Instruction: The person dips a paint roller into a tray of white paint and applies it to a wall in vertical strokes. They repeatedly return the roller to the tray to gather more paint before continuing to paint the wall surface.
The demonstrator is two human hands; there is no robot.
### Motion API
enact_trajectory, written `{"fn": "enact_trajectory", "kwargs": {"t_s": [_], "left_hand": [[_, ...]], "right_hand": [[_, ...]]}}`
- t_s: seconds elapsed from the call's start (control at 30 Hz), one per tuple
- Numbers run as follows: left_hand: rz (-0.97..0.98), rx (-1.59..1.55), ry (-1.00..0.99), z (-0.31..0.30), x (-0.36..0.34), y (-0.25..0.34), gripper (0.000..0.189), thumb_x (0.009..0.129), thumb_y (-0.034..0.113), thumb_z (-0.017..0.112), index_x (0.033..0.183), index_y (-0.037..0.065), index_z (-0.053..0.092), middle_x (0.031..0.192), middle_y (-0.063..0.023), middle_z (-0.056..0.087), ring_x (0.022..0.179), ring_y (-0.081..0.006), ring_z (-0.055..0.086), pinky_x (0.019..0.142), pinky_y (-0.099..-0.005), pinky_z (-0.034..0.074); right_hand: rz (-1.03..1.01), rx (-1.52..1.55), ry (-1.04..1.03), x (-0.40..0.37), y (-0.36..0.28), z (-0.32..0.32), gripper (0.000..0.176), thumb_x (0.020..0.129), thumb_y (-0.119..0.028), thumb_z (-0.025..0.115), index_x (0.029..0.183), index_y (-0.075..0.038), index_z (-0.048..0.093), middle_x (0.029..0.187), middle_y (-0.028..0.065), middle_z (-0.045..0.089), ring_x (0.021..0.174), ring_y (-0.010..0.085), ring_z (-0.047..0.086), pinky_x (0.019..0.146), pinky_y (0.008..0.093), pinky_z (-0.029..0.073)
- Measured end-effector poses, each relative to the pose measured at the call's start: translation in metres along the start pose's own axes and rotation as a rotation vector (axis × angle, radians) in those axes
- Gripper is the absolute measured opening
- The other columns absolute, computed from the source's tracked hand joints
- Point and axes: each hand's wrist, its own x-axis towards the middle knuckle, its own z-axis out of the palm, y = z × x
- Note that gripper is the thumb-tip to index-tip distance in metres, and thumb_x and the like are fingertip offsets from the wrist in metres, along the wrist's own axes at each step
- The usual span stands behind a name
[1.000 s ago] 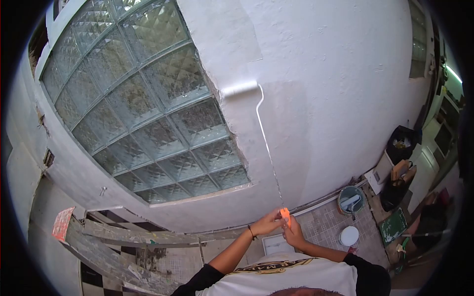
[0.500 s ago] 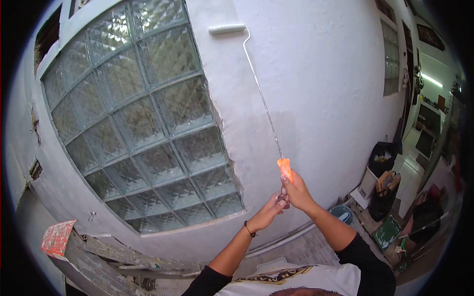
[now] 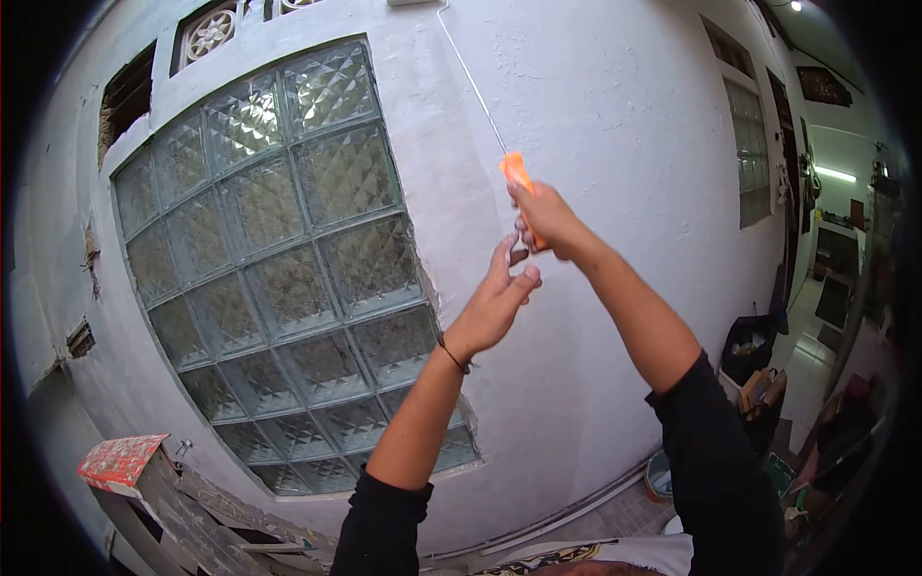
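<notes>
A paint roller with an orange handle and a long thin metal rod reaches up the white wall. My right hand is wrapped round the handle. At the top edge of the view the roller sleeve is mostly cut off, lying near the wall above the glass-block window. Just below the handle's end is my left hand, its thumb and fingers apart and loosely curved, with nothing held in them. A dark band circles the left wrist.
A paint-spattered ladder with a red top stands at lower left. By the wall's foot is a bucket. Black bags and boxes sit at right, beside a tiled passage.
Both hands and the roller have moved up the wall, so the sleeve now runs out at the top of the view. My left hand has loosened and come away from the handle's end.
</notes>
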Motion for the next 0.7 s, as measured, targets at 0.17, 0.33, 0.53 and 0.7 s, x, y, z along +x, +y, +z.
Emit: {"fn": "enact_trajectory", "kwargs": {"t_s": [0.17, 0.33, 0.53, 0.7], "left_hand": [[0.028, 0.139, 0.061, -0.014, 0.017, 0.037, 0.077, 0.097, 0.05, 0.041, 0.146, -0.001, 0.011, 0.139, -0.0227, 0.035, 0.114, -0.0239, 0.054, 0.089, -0.0337, 0.045], [0.087, 0.265, 0.056, -0.019, 0.021, 0.05, 0.075, 0.097, 0.047, 0.043, 0.145, -0.002, 0.014, 0.139, -0.0247, 0.035, 0.112, -0.0236, 0.054, 0.09, -0.0342, 0.045], [0.079, 0.367, 0.006, -0.017, 0.013, 0.063, 0.07, 0.098, 0.042, 0.044, 0.145, -0.001, 0.015, 0.138, -0.0244, 0.036, 0.111, -0.023, 0.054, 0.09, -0.0347, 0.046], [0.05, 0.344, 0.066, -0.021, 0.005, 0.051, 0.066, 0.099, 0.036, 0.045, 0.145, -0.001, 0.016, 0.139, -0.0227, 0.036, 0.109, -0.0213, 0.054, 0.089, -0.0337, 0.046]], "right_hand": [[-0.03, 0.009, 0.037, 0.048, -0.073, 0.003, 0.034, 0.094, -0.041, 0.049, 0.088, -0.008, 0.044, 0.063, -0.0004, 0.043, 0.044, 0.0071, 0.037, 0.038, 0.0221, 0.033], [-0.088, -0.046, 0.056, 0.086, -0.143, 0.002, 0.034, 0.095, -0.041, 0.049, 0.083, -0.009, 0.044, 0.061, -0.0026, 0.041, 0.045, 0.0056, 0.037, 0.04, 0.0202, 0.034], [-0.167, -0.176, 0.137, 0.113, -0.197, -0.003, 0.036, 0.097, -0.04, 0.045, 0.075, -0.012, 0.043, 0.057, -0.0055, 0.04, 0.046, 0.0031, 0.036, 0.041, 0.0155, 0.035], [-0.12, -0.11, 0.048, 0.108, -0.159, -0.014, 0.036, 0.094, -0.043, 0.048, 0.077, -0.012, 0.043, 0.056, -0.0052, 0.039, 0.043, 0.004, 0.036, 0.039, 0.0175, 0.034]]}}
